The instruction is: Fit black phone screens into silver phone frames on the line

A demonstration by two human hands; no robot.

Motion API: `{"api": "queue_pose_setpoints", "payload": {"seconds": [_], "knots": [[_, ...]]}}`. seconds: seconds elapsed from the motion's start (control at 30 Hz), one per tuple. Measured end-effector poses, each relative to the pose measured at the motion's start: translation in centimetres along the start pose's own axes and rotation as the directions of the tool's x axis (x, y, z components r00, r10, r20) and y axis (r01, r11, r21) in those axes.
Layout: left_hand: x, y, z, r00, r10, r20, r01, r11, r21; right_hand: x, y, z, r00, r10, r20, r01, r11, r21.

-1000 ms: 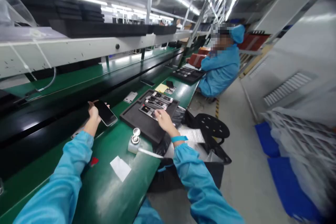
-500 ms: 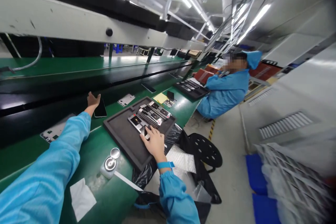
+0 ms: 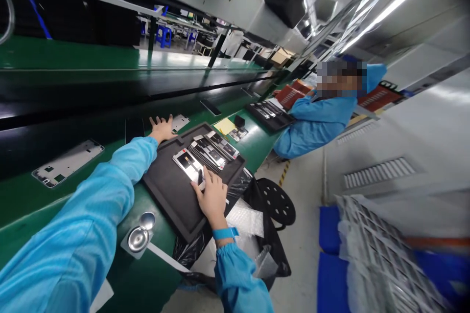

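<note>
My right hand (image 3: 213, 194) has its thumb and fingers closed on the near end of a silver-and-black phone panel (image 3: 187, 163). That panel lies over a black foam tray (image 3: 168, 182), beside a stacked row of similar phone panels (image 3: 209, 150). My left hand (image 3: 162, 129) is stretched past the tray's far edge with its fingers spread, empty. Its fingertips come close to a white phone plate (image 3: 180, 122) on the bench; whether they touch it I cannot tell. A dark phone panel (image 3: 134, 128) lies just left of that hand, partly behind the sleeve.
On the green bench are a pump bottle with its lid up (image 3: 138, 239), a white phone plate (image 3: 68, 163), a dark phone (image 3: 210, 107) and a yellow paper pad (image 3: 224, 126). A co-worker in blue (image 3: 319, 117) sits farther along, by another tray (image 3: 270, 117). A black stool (image 3: 276, 201) stands right.
My left hand has moved right, from the dark phone panel toward the white plate, fingers spreading wider. My right hand stays at the same panel, which now looks brighter. The whole view has shifted.
</note>
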State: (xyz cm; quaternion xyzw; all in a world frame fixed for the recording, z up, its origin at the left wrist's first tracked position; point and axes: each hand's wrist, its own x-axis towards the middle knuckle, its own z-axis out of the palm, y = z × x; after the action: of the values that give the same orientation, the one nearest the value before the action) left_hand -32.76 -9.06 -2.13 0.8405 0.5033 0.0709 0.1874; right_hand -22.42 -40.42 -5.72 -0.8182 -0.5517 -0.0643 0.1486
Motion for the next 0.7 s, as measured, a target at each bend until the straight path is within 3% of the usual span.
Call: {"api": "queue_pose_setpoints", "payload": {"seconds": [0.13, 0.23, 0.33, 0.4, 0.53, 0.7], "knots": [[0.4, 0.2, 0.1, 0.996, 0.062, -0.064, -0.066, 0.996, -0.061, 0.1, 0.0, 0.1, 1.000, -0.002, 0.012, 0.003, 1.000, -0.019], [0.2, 0.1, -0.7, 0.987, 0.073, -0.141, -0.101, 0.975, -0.198, 0.1, 0.1, 0.3, 1.000, -0.004, 0.024, 0.005, 0.999, -0.034], [-1.5, -0.8, -2.9, 0.967, 0.046, -0.250, -0.142, 0.913, -0.383, 0.1, 0.6, 0.6, 1.000, 0.011, 0.016, -0.010, 0.999, -0.033], [-4.0, -2.3, -5.1, 0.942, 0.005, -0.336, -0.184, 0.844, -0.504, 0.2, 0.9, 0.7, 1.000, 0.024, -0.013, -0.024, 0.999, -0.021], [-13.0, -7.3, -10.1, 0.869, -0.109, -0.483, -0.300, 0.660, -0.689, 0.3, 0.7, 0.7, 0.996, 0.008, -0.093, -0.004, 0.999, 0.040], [-30.0, -12.7, -13.6, 0.817, -0.227, -0.530, -0.411, 0.416, -0.811, 0.3, -0.4, -0.3, 0.997, 0.014, -0.070, -0.010, 0.998, 0.065]]}}
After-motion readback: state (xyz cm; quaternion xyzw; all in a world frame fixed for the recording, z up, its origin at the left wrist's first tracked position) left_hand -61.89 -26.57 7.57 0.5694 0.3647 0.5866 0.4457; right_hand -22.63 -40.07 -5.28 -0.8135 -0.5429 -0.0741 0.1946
